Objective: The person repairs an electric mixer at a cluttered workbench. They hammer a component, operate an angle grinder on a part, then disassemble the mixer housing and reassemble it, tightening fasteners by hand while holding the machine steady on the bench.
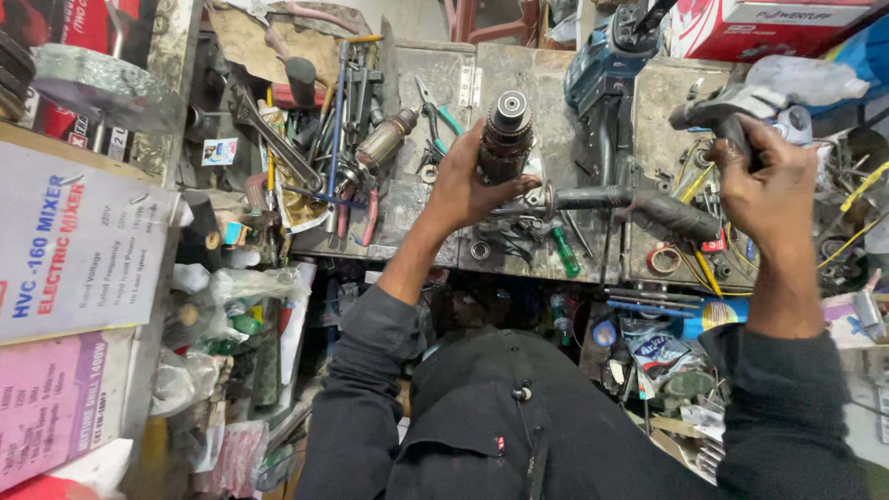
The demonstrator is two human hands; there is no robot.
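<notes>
Held upright over the middle of the worktop (519, 69): a motor armature (505, 139), dark wound core below, shaft and silvery bearing at the top. Left hand (463, 185) wrapped around its lower half, grip clenched on the core, thumb across the near side. Just beneath that hand, lying flat: a black side handle (639, 206) with a metal end, running rightward toward a green-handled screwdriver (565, 252) and a loose ring (480, 250). Beside the armature to the left, teal-handled pliers (435, 116) and a second, smaller armature (384, 139) tilted among a heap of spanners and wrenches (306, 139). Behind and to the right, a blue power tool (602, 69), nose pointing toward the near edge. Farther right, right hand (769, 181) raised above a tangle of yellow wires (857, 199), grip closed around a dark tool body (713, 116); pale cloth (796, 81) touching that tool from behind. Below the worktop edge, packets and a blue can (722, 315) crowded together. Far left, stacked cardboard boxes (74, 250) in white and pink, with plastic bags (231, 287) beside them. At the bottom, dark sleeves and a dark jacket (482, 417).
</notes>
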